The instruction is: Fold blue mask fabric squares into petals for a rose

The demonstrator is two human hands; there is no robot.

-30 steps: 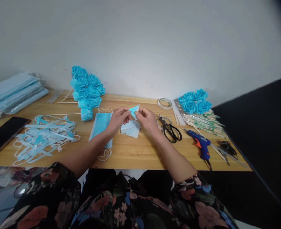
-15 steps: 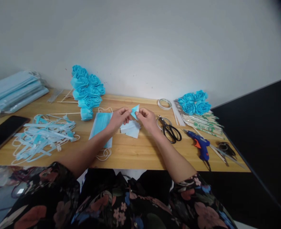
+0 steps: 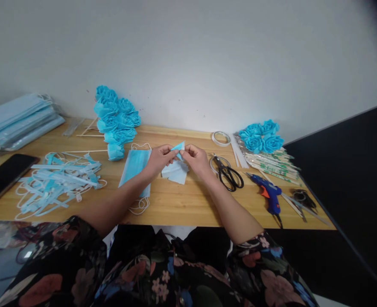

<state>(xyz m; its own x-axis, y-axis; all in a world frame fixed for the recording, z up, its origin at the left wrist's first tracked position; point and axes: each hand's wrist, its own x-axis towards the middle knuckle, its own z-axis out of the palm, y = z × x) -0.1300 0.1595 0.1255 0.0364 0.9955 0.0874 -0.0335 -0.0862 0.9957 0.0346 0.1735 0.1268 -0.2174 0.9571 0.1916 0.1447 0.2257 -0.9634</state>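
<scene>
Here, blue piece (image 3: 179, 146) pinched between left fingers (image 3: 172, 154) and right fingers (image 3: 185, 154).

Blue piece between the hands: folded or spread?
Folded, apparently: the blue piece shows as a small pointed shape, pinched between left hand and right hand. Layer count: cannot tell.

The small folded triangle of thin fabric (image 3: 178, 146) is light blue, and the bunched fabric roses (image 3: 116, 121) are a brighter turquoise. Flat pleated mask (image 3: 135, 167): sky blue with white ear loops (image 3: 140, 206). Plastic glue gun (image 3: 273, 197) is deep blue with an orange trigger (image 3: 264, 192), metal scissors (image 3: 224, 170) have black handles. Thin paper-wrapped sticks (image 3: 273, 167) show green print. Shirt (image 3: 162, 277)'s black with a coral, pink, blue and green floral, on honey-toned wood table (image 3: 182, 209) grain.
</scene>
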